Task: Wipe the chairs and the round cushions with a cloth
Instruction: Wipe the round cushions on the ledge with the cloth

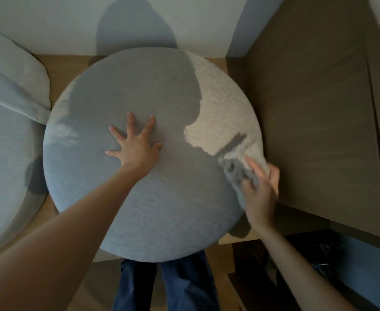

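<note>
Two hands work on one round cushion [139, 209]. The left hand [135, 144] lies flat near its centre with the fingers spread and straight, pressing it steady. The right hand [260, 191], somewhat blurred, has its fingers curled round a bunched grey cloth [233, 169] at about 4 o'clock on the cushion's rim.

The step in hand appears to be wiping the top face and edge of this cushion. The next move probably calls for drawing the cloth across the top toward 9 o'clock while the flat hand keeps the soft pad from sliding.

The cushion rests on a wooden surface [56, 70]; whether that is a chair seat cannot be told. A patch of sunlight falls on the fabric at 2 o'clock. A second cushion [3, 142] lies at 9 o'clock, a brown wood panel [319, 131] stands at 3 o'clock, a pale wall [50, 19] at 12 o'clock, and blue trouser legs [184, 286] show at 6 o'clock.
</note>
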Demonstrator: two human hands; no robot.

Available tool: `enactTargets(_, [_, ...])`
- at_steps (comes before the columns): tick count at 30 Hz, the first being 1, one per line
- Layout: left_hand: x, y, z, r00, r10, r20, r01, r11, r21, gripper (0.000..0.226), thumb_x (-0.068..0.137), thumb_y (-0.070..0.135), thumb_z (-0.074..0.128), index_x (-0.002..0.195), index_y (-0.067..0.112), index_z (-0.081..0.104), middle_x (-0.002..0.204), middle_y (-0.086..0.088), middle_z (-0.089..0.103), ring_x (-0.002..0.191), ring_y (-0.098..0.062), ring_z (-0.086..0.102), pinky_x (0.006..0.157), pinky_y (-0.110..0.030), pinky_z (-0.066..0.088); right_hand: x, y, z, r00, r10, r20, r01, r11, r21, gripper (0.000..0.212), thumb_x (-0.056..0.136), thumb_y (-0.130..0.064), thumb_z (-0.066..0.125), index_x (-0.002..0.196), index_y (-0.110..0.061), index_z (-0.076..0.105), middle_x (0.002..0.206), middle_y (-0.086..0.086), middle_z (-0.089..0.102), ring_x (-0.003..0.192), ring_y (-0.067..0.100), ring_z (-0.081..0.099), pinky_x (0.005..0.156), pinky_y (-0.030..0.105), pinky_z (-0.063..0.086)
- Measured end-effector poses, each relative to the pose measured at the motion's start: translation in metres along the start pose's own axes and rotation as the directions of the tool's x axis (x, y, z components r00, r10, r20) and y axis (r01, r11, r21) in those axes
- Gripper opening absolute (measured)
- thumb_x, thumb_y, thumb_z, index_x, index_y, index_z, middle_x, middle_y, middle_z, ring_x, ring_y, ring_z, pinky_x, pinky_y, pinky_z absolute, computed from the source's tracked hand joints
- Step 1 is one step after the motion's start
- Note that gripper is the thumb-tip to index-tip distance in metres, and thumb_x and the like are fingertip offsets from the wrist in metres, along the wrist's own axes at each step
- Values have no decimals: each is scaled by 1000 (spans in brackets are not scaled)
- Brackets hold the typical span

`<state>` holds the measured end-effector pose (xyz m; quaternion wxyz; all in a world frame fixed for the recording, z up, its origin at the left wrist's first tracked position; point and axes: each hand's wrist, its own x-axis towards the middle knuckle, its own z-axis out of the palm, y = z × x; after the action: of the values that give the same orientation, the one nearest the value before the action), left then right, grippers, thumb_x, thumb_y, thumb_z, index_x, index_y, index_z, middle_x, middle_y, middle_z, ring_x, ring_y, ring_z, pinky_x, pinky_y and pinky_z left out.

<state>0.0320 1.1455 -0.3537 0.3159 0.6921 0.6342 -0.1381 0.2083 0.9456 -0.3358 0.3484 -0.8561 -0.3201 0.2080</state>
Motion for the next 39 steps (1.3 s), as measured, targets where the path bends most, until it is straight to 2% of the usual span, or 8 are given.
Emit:
enactTargets(4, [-1, -5, 0, 998, 55, 9, -55, 998, 44, 68, 94, 49, 49, 147, 50, 8, 158, 5, -20, 141, -43, -21, 103, -77, 10, 100, -37, 10, 993, -115, 22, 117, 975, -191, 46, 95, -12, 50, 135, -35, 48, 139, 16, 35, 119, 33, 38, 100, 29, 24])
enactTargets(9, [-12, -30, 11, 973, 221, 63, -227, 967, 117, 91, 74, 67, 62, 142, 59, 3, 155, 1, -30, 138, -44, -29, 102, -75, 0, 155, -37, 28, 930, 123, 347, 68, 869, -490, 57, 94, -48, 47, 145, -49, 21, 155, 6, 9, 129, 39, 19, 107, 50, 23])
enactTargets(14, [-9, -33, 15, 966, 226, 128, -248, 948, 199, 110, 62, 70, 70, 140, 61, -7, 151, -2, -37, 135, -48, -31, 100, -77, 0, 118, -7, 30, 974, -91, 207, 151, 943, -297, 52, 95, -18, 55, 143, -29, 39, 142, 10, 29, 121, 27, 31, 101, 13, 19])
enactTargets(20, [-15, -25, 5, 964, 197, 178, -234, 947, 219, 110, 66, 65, 71, 141, 59, -10, 150, -3, -40, 135, -48, -32, 102, -78, 3, -4, 31, 9, 945, -107, 310, 192, 947, -258, 55, 86, -16, 65, 138, -25, 47, 142, 9, 34, 127, 12, 31, 102, 29, 36])
enactTargets(26, [-17, -22, 4, 967, 178, 183, -217, 951, 222, 111, 66, 65, 71, 141, 58, -9, 150, -3, -39, 136, -47, -30, 102, -78, 6, -54, 31, -5, 930, -74, 361, 142, 976, -167, 50, 78, -10, 74, 125, -20, 59, 124, 2, 42, 112, 18, 48, 88, 43, 54])
enactTargets(31, [-14, -26, 5, 967, 190, 170, -226, 946, 231, 110, 65, 68, 70, 141, 59, -9, 151, -2, -37, 137, -48, -27, 103, -77, 6, 43, -26, 7, 973, -156, 169, 173, 981, -89, 47, 88, -20, 62, 130, -36, 50, 129, 2, 36, 120, 24, 40, 97, 35, 43])
enactTargets(35, [-12, -28, 11, 966, 204, 156, -238, 940, 245, 110, 64, 70, 69, 141, 59, -9, 151, -3, -37, 137, -49, -26, 102, -78, 7, 140, -51, 33, 914, -143, 381, 300, 869, -393, 54, 93, -30, 53, 143, -41, 34, 141, 13, 30, 120, 36, 31, 102, 45, 30])
enactTargets(39, [-11, -31, 10, 964, 221, 149, -253, 935, 250, 110, 65, 70, 68, 141, 58, -10, 151, -4, -37, 136, -50, -26, 101, -79, 6, 134, -40, 49, 905, -140, 402, 302, 876, -377, 57, 93, -25, 55, 145, -34, 35, 144, 12, 28, 125, 35, 27, 107, 39, 28])
